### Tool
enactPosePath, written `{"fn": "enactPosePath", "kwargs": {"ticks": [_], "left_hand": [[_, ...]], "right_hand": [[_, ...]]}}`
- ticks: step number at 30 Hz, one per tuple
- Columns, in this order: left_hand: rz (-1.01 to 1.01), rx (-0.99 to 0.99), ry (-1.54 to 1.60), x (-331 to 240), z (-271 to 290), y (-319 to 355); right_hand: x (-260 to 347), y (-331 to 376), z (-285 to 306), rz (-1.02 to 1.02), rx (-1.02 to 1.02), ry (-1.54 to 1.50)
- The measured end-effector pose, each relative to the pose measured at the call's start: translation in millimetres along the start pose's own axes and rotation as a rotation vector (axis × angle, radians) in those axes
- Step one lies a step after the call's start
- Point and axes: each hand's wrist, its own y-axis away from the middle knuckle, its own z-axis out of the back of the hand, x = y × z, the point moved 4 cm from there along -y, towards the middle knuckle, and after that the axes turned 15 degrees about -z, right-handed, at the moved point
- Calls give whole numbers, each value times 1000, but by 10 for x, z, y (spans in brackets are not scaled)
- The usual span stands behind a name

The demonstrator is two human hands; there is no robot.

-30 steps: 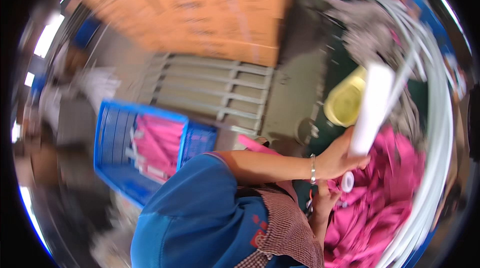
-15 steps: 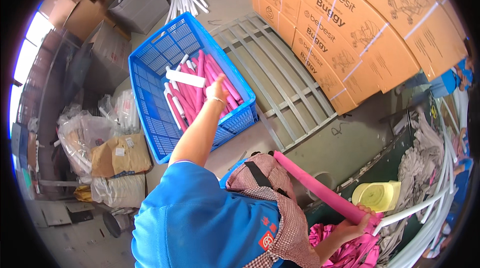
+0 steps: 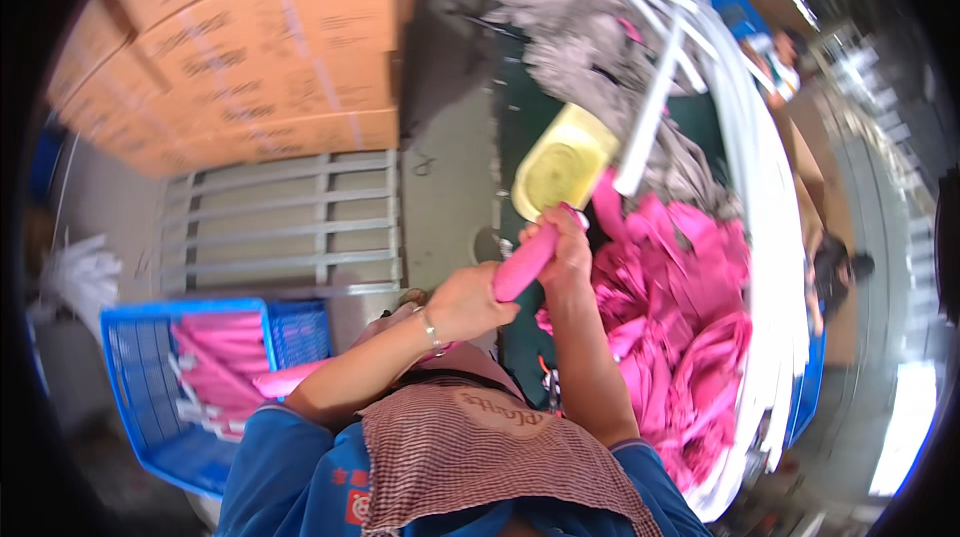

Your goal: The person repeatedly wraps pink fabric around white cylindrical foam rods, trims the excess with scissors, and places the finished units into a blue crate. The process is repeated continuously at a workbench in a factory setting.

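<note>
A pink fabric-covered tube (image 3: 526,264) slants across in front of my body, its lower part passing behind my left forearm. My left hand (image 3: 474,301) is closed around its middle. Higher up, my right hand (image 3: 568,249) grips the upper end, where a small bit of white shows. Just beyond that end lies a shallow yellow plastic tray (image 3: 562,169). Crumpled pink fabric (image 3: 675,312) is heaped on the dark green table (image 3: 512,102), to the right of my right hand.
Long white tubes (image 3: 775,277) run along the table's right side, near grey cloth (image 3: 580,37). A blue crate (image 3: 125,392) with pink tubes stands at lower left. Beyond it are a metal slatted frame (image 3: 285,209) and stacked cartons (image 3: 270,57). Other people (image 3: 785,62) are at the right.
My view has swung right toward the table. My left hand has left the blue crate and the white tube there, and now grips the pink tube together with my right hand.
</note>
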Motion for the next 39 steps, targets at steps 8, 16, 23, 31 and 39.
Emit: {"fn": "enactPosePath", "kwargs": {"ticks": [8,16,23,31,39], "left_hand": [[-74,98,-323,-73,-44,344],[-341,17,-418,-92,91,201],[-275,-113,-377,35,145,410],[-93,-114,-351,294,375,981],[-119,-138,-213,237,619,1151]], "right_hand": [[1242,965,1135,671,-332,538],[74,1011,626,318,-80,488],[-142,1056,406,900,-51,936],[-639,1074,-71,846,306,1470],[-768,867,-162,247,414,735]]}}
